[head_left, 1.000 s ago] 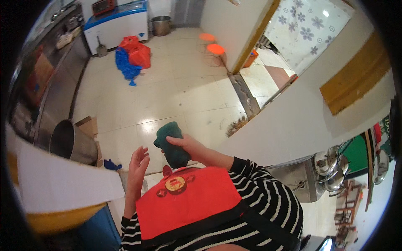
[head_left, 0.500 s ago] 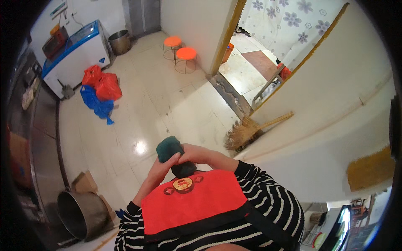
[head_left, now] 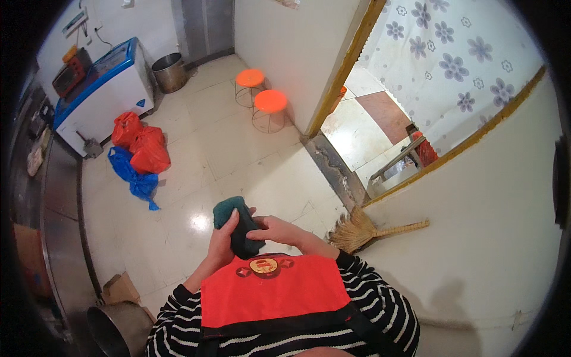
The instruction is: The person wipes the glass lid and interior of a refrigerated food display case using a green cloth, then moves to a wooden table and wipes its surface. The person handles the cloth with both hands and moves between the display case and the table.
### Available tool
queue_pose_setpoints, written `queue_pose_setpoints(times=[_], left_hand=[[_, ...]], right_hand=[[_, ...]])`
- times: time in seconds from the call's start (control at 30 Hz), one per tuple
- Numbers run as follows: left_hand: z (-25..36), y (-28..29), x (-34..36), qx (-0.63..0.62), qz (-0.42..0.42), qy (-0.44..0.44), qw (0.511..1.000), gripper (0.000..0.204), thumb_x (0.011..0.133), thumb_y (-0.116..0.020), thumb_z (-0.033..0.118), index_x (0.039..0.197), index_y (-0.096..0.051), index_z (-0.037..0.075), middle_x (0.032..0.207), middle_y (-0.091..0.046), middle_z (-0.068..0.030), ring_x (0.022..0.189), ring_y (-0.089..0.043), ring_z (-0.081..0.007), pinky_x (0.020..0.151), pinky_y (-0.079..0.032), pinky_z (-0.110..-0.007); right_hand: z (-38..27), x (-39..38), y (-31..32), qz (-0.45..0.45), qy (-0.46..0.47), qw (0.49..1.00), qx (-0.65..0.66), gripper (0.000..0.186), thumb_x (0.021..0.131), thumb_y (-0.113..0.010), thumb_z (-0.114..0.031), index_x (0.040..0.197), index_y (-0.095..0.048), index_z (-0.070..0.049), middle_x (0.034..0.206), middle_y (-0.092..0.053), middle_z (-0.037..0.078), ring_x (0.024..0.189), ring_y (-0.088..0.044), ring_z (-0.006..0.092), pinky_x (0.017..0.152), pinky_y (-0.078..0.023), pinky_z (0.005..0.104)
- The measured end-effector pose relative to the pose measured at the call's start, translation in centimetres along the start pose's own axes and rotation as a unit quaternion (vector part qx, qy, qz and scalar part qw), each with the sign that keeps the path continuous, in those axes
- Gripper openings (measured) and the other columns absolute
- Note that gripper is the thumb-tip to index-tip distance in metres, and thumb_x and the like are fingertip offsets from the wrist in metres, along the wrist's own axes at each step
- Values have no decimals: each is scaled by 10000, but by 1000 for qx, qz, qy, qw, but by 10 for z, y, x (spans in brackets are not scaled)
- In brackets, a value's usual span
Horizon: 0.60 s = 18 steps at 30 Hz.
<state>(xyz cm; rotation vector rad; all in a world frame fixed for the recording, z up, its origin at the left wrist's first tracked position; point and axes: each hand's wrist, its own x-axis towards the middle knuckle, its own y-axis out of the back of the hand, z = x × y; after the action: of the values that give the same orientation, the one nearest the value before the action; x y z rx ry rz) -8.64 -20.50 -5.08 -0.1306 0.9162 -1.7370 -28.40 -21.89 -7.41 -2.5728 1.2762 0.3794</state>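
A dark green cloth [head_left: 239,238], bunched or folded into a thick pad, is held in front of the red apron [head_left: 270,291] on my chest. My left hand [head_left: 223,241] grips its left side, the thumb lying across the top. From the right, my right hand [head_left: 276,231] closes on the cloth's other side with thumb and fingers. Part of the fingers of both hands is hidden behind the cloth.
Red plastic bags [head_left: 148,149] and a blue bag [head_left: 134,178] lie on the floor. Beyond stand a chest freezer [head_left: 113,89], a metal pot [head_left: 169,74] and two orange stools [head_left: 270,102]. A straw broom [head_left: 357,232] leans by the doorway. At lower left is a large pot [head_left: 134,324].
The cloth has turned and shows more of its face, and my hands have shifted apart along its sides. My view has tilted, bringing more of the flowered curtain in.
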Motion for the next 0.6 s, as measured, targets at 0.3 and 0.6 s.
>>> queue_pose_setpoints(times=[0.3, 0.6], left_hand=[[102, 48, 214, -34, 11, 71, 997, 457, 1023, -598, 468, 1291, -575, 98, 1188, -686, -111, 1023, -693, -239, 869, -590, -402], [230, 63, 395, 113, -30, 35, 992, 525, 982, -690, 435, 1334, -582, 61, 1174, -663, -50, 1023, -625, -143, 859, -539, -330]], right_hand=[[-49, 148, 146, 140, 73, 985, 62, 576, 958, -723, -179, 1440, -480, 22, 1390, -583, 116, 1239, -588, 193, 1050, -495, 335], [-164, 342, 242, 77, 14, 993, 92, 587, 914, -777, -262, 1390, -550, -2, 1279, -645, 71, 1153, -613, 159, 1022, -476, 330]])
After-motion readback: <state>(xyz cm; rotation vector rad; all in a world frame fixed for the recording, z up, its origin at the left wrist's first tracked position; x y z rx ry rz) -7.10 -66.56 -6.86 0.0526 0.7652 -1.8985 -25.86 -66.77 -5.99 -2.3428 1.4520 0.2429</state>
